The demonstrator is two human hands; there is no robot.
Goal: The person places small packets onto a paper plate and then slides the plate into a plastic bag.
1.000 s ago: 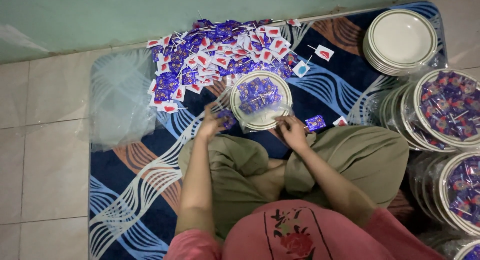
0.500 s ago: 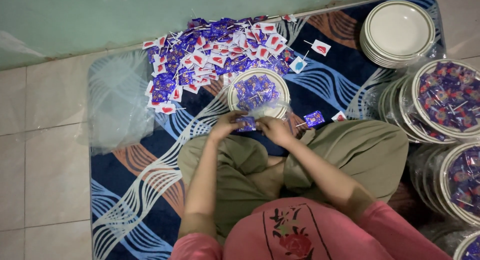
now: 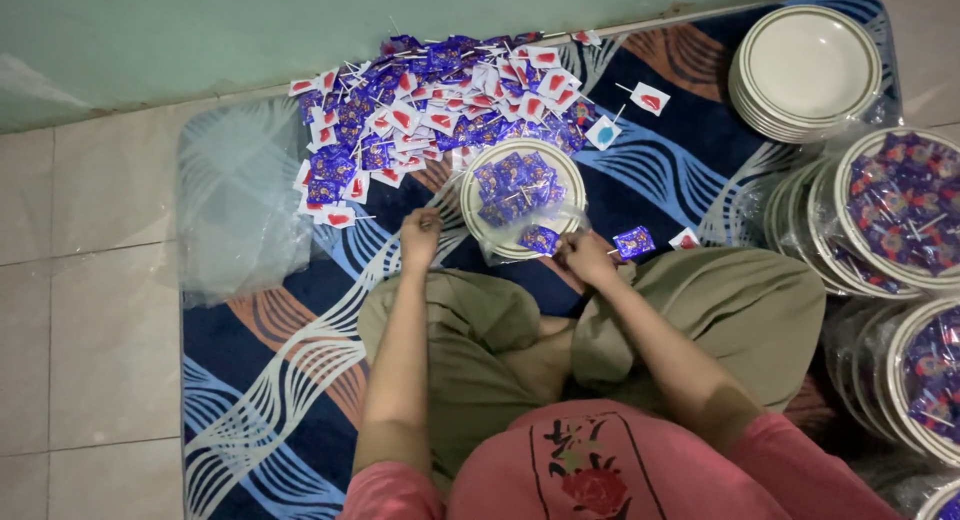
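Both hands have parted since the earlier frame: the left hand (image 3: 420, 235) now pinches the clear plastic wrap (image 3: 500, 252) at the left rim of the round white plate (image 3: 478, 220) of blue-wrapped lollipops (image 3: 515, 185), while the right hand (image 3: 585, 258) grips it at the lower right, below the loose lollipop pile (image 3: 440, 105)

A round white plate filled with blue sweet packets (image 3: 521, 195) sits on the patterned blue rug (image 3: 270, 380), between the left hand (image 3: 419, 238) and right hand (image 3: 585, 257). Behind it lies a heap of loose packets (image 3: 430, 105); right of it stand a stack of empty white plates (image 3: 808, 68) and wrapped filled plates (image 3: 890, 215).
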